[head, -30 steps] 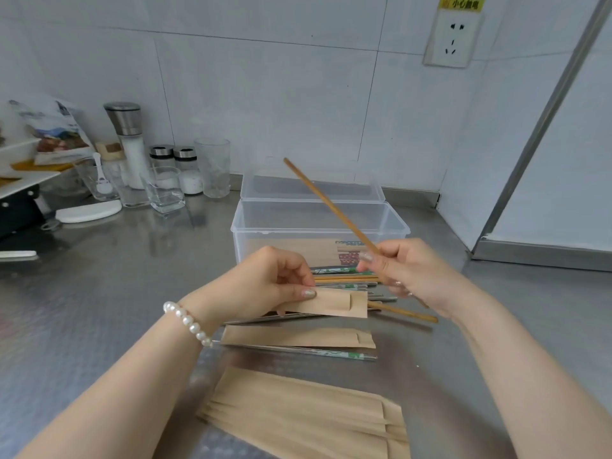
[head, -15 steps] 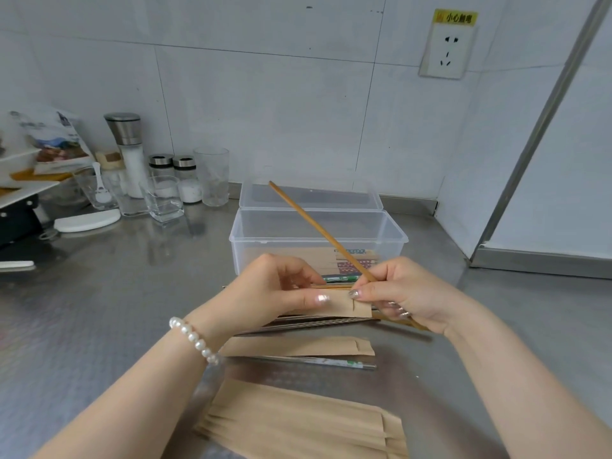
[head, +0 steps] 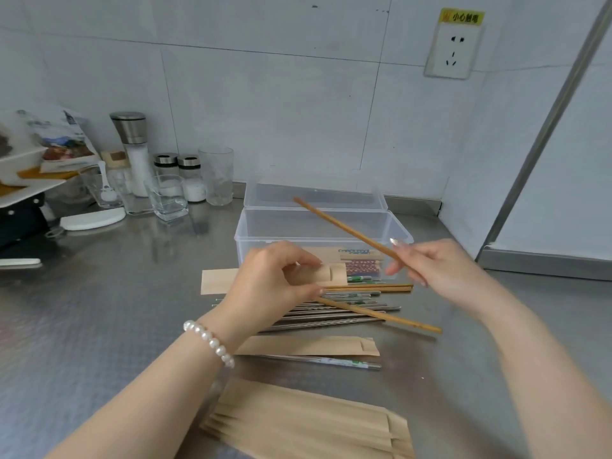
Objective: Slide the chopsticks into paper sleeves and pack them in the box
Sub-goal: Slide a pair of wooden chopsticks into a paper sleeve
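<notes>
My left hand (head: 275, 279) pinches a brown paper sleeve (head: 332, 274) just in front of the clear plastic box (head: 321, 223). My right hand (head: 433, 265) grips a wooden chopstick (head: 344, 228) whose far end points up and left over the box. A second wooden chopstick (head: 381, 315) slants across the pile of metal chopsticks (head: 334, 311). Its left end is at my left thumb, and I cannot tell whether it enters the sleeve. Sleeved chopsticks (head: 359, 263) lie inside the box.
The box lid (head: 314, 193) stands behind the box. A lone sleeve (head: 308, 346) and a metal chopstick pair (head: 331, 361) lie nearer me, then a stack of sleeves (head: 308, 425). Glasses and shakers (head: 165, 190) stand back left on the steel counter (head: 99, 326).
My right hand has pulled away to the right from the sleeve's mouth, still holding one wooden chopstick. The other wooden chopstick now sticks out from by my left thumb.
</notes>
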Motion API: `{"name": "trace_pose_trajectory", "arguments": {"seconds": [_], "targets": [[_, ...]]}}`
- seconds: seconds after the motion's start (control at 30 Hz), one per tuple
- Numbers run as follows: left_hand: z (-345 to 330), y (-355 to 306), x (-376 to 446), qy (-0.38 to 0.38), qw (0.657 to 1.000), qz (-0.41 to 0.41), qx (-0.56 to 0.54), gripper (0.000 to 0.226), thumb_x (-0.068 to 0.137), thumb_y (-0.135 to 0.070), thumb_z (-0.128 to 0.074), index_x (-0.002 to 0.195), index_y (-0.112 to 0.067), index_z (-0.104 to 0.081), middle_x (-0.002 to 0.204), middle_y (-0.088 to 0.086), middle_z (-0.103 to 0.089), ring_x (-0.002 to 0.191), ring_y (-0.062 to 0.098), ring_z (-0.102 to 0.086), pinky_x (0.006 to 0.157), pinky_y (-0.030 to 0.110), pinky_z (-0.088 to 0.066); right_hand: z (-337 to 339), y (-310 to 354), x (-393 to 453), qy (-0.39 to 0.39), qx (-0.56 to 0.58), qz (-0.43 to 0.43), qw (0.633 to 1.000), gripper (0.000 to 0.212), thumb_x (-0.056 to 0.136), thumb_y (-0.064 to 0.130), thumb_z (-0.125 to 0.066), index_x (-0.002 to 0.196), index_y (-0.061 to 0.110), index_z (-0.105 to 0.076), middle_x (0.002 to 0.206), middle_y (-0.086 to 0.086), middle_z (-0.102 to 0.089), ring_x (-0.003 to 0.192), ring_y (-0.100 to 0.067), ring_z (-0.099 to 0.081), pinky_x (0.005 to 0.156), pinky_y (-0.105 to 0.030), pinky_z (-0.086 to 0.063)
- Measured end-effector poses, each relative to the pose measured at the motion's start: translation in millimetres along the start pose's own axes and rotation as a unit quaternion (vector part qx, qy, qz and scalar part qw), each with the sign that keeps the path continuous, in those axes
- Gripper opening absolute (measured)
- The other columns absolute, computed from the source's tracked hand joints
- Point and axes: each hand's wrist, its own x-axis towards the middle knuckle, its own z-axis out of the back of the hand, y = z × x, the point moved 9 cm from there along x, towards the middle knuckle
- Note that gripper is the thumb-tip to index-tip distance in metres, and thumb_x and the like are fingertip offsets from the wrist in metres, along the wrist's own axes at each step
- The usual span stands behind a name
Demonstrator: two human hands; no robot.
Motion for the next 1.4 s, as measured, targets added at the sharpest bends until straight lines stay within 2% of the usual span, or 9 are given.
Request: {"name": "trace_pose_trajectory", "arguments": {"seconds": [0.13,0.37,0.6,0.77,0.87,1.0,1.17,1.27,1.4], "targets": [[14,10,2,-0.026,0.999,0.034,0.012,0.027,0.063,-0.023,-0.083,0.084,-0.030,-0.068,0.079,-0.016,-0.063,0.077,0.001,-0.056,0.067,0.007,-0.042,34,-13,0,-0.046,-0.099,0.016,0.994,0.037,0.078,0.046,-0.062,0.058,0.017,-0.072,0.040,0.006,-0.025,0.041,-0.010,-0.024,0.052,-0.028,-0.020],[11,13,2,-0.020,0.999,0.044,0.025,0.025,0.064,-0.022,-0.082,0.081,-0.032,-0.066,0.076,-0.020,-0.060,0.075,-0.001,-0.055,0.065,0.003,-0.039,51,-21,-2,-0.091,-0.134,-0.006,0.987,0.033,0.076,0.041,-0.070,0.058,0.013,-0.070,0.038,0.005,-0.025,0.050,-0.017,-0.025,0.051,-0.028,-0.019],[9,15,2,-0.018,0.998,0.049,0.025,0.023,0.063,-0.023,-0.082,0.081,-0.030,-0.069,0.077,-0.017,-0.062,0.073,0.005,-0.056,0.067,0.015,-0.044,56,-30,0,-0.103,-0.170,-0.025,0.980,0.034,0.076,0.044,-0.070,0.058,0.015,-0.070,0.035,0.004,-0.030,0.050,-0.017,-0.030,0.050,-0.028,-0.022],[2,14,0,-0.003,0.999,0.047,0.019,0.024,0.063,-0.021,-0.083,0.082,-0.027,-0.070,0.073,-0.020,-0.060,0.070,0.005,-0.057,0.065,0.013,-0.044,43,-27,5,-0.082,-0.174,-0.002,0.981,0.037,0.075,0.045,-0.069,0.059,0.012,-0.069,0.042,0.004,-0.038,0.050,-0.016,-0.033,0.053,-0.027,-0.024],[-2,11,0,0.007,0.999,0.036,0.019,0.025,0.062,-0.018,-0.083,0.084,-0.022,-0.072,0.073,-0.021,-0.059,0.069,0.001,-0.057,0.063,0.005,-0.041,32,-20,6,-0.076,-0.178,0.024,0.981,0.025,0.073,0.046,-0.070,0.064,0.023,-0.070,0.043,0.008,-0.045,0.051,-0.011,-0.040,0.059,-0.026,-0.026],[-6,7,-1,0.018,0.999,0.030,0.018,0.025,0.063,-0.017,-0.083,0.085,-0.021,-0.072,0.072,-0.023,-0.059,0.071,0.000,-0.058,0.066,0.007,-0.044,10,-10,8,-0.053,-0.154,0.069,0.984,0.011,0.075,0.039,-0.072,0.072,0.035,-0.062,0.052,0.007,-0.049,0.055,-0.011,-0.045,0.070,-0.028,-0.031],[-3,9,0,0.011,0.999,0.041,0.015,0.023,0.064,-0.017,-0.082,0.085,-0.022,-0.072,0.072,-0.022,-0.060,0.072,0.000,-0.059,0.065,0.005,-0.043,-11,0,7,-0.040,-0.139,0.104,0.984,0.020,0.082,0.026,-0.067,0.076,0.038,-0.053,0.061,0.013,-0.059,0.070,-0.007,-0.054,0.086,-0.035,-0.039],[-2,11,0,0.010,0.999,0.052,0.011,0.023,0.064,-0.018,-0.082,0.084,-0.021,-0.072,0.071,-0.022,-0.059,0.070,0.000,-0.058,0.063,0.003,-0.041,-10,0,6,-0.051,-0.130,0.102,0.985,0.027,0.083,0.021,-0.066,0.072,0.044,-0.056,0.071,0.019,-0.061,0.090,-0.020,-0.055,0.091,-0.045,-0.043],[-3,10,0,0.014,0.998,0.055,0.010,0.022,0.064,-0.020,-0.082,0.083,-0.023,-0.072,0.071,-0.021,-0.060,0.071,0.002,-0.058,0.062,0.004,-0.042,-9,4,4,-0.057,-0.117,0.115,0.985,0.032,0.081,0.018,-0.069,0.069,0.045,-0.058,0.074,0.019,-0.062,0.090,-0.020,-0.056,0.092,-0.046,-0.043]]}}
